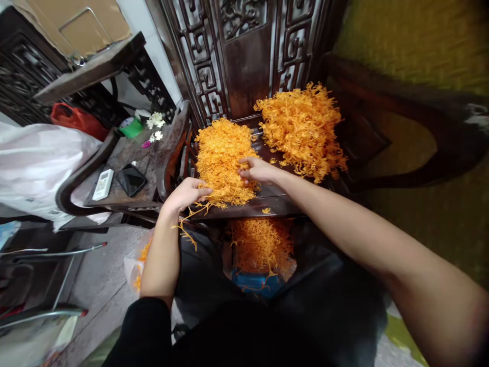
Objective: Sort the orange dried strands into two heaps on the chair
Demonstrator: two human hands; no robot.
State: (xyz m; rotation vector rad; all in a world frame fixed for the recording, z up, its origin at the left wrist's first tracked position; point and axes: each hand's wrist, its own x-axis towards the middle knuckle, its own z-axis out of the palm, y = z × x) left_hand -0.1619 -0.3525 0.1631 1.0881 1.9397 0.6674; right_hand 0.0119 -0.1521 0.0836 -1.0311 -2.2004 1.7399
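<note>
Two heaps of thin, curly orange plastic-looking pieces, a left heap (225,148) and a right heap (303,127), lie on a dark carved wooden seat (248,208). My left hand (188,193) is closed at the left heap's near edge, its fingers round a branched orange strand (185,234) that dangles below the wrist. On the right side of that same heap rests my right hand (256,169), thumb and forefinger apart, with orange bits between and under them. The tips of its other fingers are partly hidden.
Between my knees a blue container (257,283) holds a tangle of orange strands (263,244). To the left, a wooden side table (151,186) carries a black phone (132,179), a white remote (103,184), green tape (131,127) and white flowers (155,121). A bag (133,267) with orange pieces stands on the floor.
</note>
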